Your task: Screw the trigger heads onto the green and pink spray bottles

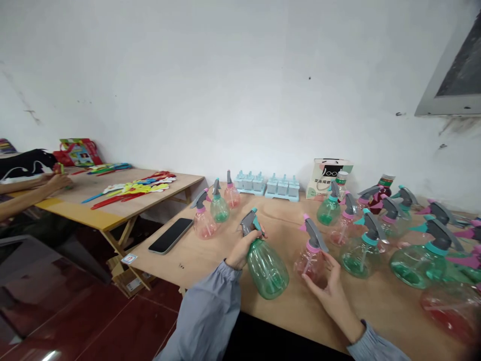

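Note:
My left hand (244,249) is wrapped round the neck of a green spray bottle (268,271) with a grey and teal trigger head. That bottle tilts, its base toward the front right. Just to its right, my right hand (330,288) grips a pink spray bottle (309,261) between thumb and fingers, low on its body. The pink bottle has a grey and pink head and looks nearly upright. More green (361,258) and pink spray bottles (341,228) crowd the table to the right of this hand.
Several spray bottles (206,224) stand at the left beside a phone (171,235). Pale blue popsicle molds (282,188), a paper bag (326,175) and bottles line the wall. On another table lie colourful glove-shaped items (139,187); a person's hands (56,180) work there.

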Demonstrator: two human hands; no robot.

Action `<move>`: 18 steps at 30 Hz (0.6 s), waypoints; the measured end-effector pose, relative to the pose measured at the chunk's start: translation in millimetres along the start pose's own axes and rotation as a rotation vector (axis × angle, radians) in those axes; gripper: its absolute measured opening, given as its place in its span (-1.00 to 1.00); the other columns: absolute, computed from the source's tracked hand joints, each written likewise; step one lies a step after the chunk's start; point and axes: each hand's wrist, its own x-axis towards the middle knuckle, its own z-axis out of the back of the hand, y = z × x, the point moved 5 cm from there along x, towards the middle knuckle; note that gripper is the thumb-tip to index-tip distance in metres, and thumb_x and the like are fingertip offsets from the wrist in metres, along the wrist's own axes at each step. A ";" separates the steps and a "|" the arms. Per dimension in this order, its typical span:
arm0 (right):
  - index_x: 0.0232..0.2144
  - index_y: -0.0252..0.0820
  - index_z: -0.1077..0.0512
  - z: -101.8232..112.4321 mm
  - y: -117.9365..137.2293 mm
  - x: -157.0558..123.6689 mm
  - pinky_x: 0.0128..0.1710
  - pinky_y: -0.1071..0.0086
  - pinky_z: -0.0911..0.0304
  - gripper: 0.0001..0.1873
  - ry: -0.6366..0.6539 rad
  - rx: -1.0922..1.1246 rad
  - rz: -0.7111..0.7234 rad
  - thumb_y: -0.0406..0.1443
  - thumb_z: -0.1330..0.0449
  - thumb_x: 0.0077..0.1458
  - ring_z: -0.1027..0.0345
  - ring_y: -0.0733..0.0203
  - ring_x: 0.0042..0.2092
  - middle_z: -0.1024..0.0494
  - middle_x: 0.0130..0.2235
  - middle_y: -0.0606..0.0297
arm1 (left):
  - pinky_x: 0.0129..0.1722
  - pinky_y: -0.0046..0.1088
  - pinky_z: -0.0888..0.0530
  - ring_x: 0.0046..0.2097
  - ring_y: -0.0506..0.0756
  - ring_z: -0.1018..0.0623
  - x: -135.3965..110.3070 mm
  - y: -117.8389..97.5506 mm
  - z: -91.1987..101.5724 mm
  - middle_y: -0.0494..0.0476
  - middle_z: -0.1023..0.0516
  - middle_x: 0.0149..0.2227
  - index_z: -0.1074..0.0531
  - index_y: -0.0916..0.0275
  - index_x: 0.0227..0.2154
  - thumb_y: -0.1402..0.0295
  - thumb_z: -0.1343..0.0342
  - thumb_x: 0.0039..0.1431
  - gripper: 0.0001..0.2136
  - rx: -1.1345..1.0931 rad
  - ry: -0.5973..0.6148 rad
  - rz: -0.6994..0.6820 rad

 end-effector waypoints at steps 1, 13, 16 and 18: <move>0.24 -0.20 -0.02 -1.4 0.5 -0.3 0.11 -0.09 -0.34 -0.22 -0.019 0.001 0.010 -0.01 -0.24 0.14 -0.34 -0.13 0.15 -0.31 0.15 -0.09 | -0.19 -0.44 -0.41 -0.29 0.07 -0.54 -0.3 -3.1 0.9 0.05 -0.55 -0.44 -0.48 0.25 -0.46 0.23 -0.34 -0.16 -0.76 0.041 0.010 -0.029; 0.26 -0.20 -0.01 -3.2 -3.1 -5.1 0.09 -0.08 -0.36 -0.19 -0.057 0.033 0.011 -0.02 -0.24 0.14 -0.34 -0.12 0.14 -0.27 0.17 -0.08 | -0.01 -0.30 -0.47 -0.07 0.21 -0.57 -21.3 -64.6 73.0 0.16 -0.63 -0.18 -0.56 0.17 -0.22 0.13 -0.35 -0.09 -0.64 0.702 -0.046 -0.225; 0.26 -0.19 -0.02 -3.6 -3.1 -5.2 0.12 -0.10 -0.33 -0.19 -0.061 0.024 0.005 -0.01 -0.25 0.13 -0.30 -0.14 0.16 -0.27 0.17 -0.07 | -0.01 -0.21 -0.51 -0.09 0.26 -0.59 -31.1 -84.6 132.7 0.17 -0.65 -0.22 -0.57 0.18 -0.23 0.02 -0.36 -0.13 -0.57 0.822 -0.237 -0.235; 0.28 -0.19 -0.01 -3.6 -3.0 -4.9 0.12 -0.10 -0.33 -0.17 -0.050 0.027 0.001 -0.01 -0.24 0.13 -0.30 -0.13 0.17 -0.26 0.18 -0.07 | 0.00 -0.16 -0.52 -0.11 0.28 -0.60 -36.2 -89.3 169.6 0.18 -0.65 -0.24 -0.56 0.19 -0.26 -0.05 -0.38 -0.20 -0.50 0.858 -0.368 -0.239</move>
